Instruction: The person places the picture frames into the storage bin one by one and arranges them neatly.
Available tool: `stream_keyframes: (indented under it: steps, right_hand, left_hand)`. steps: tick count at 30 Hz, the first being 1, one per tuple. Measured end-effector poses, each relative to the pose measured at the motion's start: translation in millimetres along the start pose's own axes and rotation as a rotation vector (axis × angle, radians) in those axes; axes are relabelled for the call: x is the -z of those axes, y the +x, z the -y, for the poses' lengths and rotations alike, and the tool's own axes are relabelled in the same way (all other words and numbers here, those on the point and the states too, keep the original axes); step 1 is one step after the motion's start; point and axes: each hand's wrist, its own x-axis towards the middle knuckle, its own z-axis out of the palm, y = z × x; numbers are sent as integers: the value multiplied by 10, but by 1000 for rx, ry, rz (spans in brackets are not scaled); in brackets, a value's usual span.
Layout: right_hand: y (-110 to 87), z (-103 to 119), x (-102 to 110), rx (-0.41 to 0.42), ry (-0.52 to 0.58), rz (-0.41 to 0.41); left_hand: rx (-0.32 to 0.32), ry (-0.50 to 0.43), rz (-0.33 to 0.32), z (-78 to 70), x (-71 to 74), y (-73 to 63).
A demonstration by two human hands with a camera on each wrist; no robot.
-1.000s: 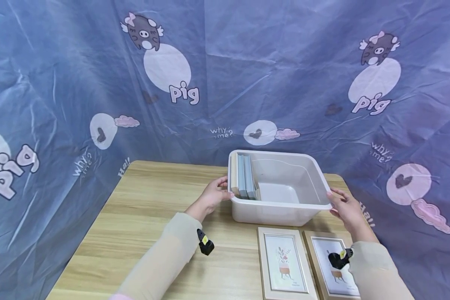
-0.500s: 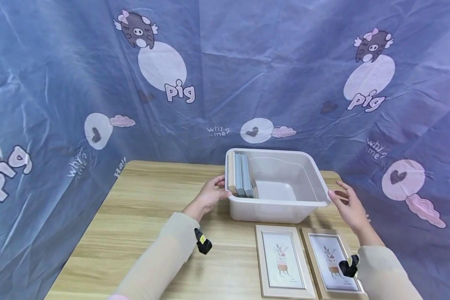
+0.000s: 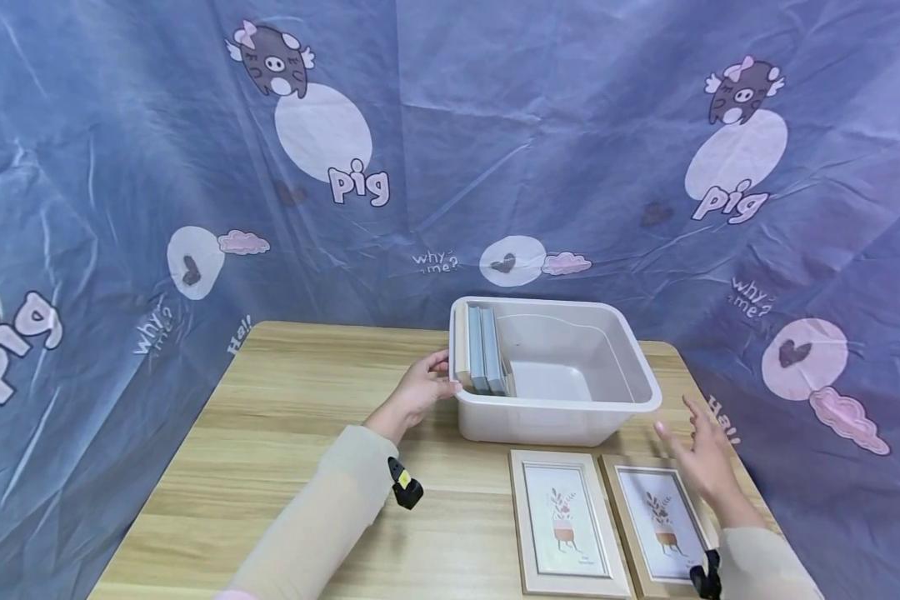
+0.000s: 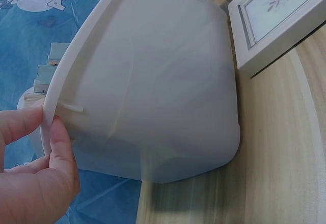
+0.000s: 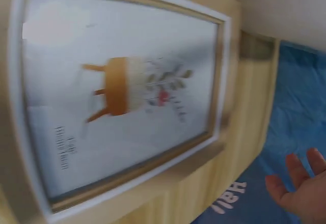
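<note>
A pale grey plastic bin [image 3: 540, 425] stands at the back right of the table. Its left rim is pinched by my left hand [image 3: 416, 390], with the thumb on one side and fingers on the other in the left wrist view. Inside the bin, picture frames [image 3: 486, 350], light blue and wood-coloured, stand on edge against the left wall. My right hand [image 3: 703, 457] is off the bin, fingers spread and holding nothing, over the right edge of a tan picture frame [image 3: 622, 525]. Beside that frame lies a paler picture frame [image 3: 521, 517]; both show a plant drawing.
The wooden table [image 3: 285, 467] extends left and in front of the bin. A blue curtain [image 3: 450, 167] with pig prints hangs behind the table and along both sides, close to the bin's back.
My right hand has let go of the bin's right rim and moved down toward the tan picture frame. My left hand keeps its pinch on the left rim.
</note>
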Motion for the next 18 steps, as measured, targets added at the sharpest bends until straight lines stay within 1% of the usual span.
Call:
stream_keyframes:
  steps: [2, 4, 11, 14, 18]
  right_hand:
    - [-53, -9, -34, -49, -13, 55]
    - [-91, -33, -76, -77, -58, 93]
    - [-194, -104, -227, -142, -232, 191]
    - [-220, -111, -267, -167, -274, 236]
    - [-242, -108, -317, -184, -302, 283]
  left_hand:
    - [0, 2, 2, 5, 4, 4]
    - [2, 3, 2, 7, 3, 7]
    - [-4, 9, -1, 10, -4, 11]
    - [-3, 13, -4, 14, -7, 10]
    - [-3, 15, -5, 19, -7, 12]
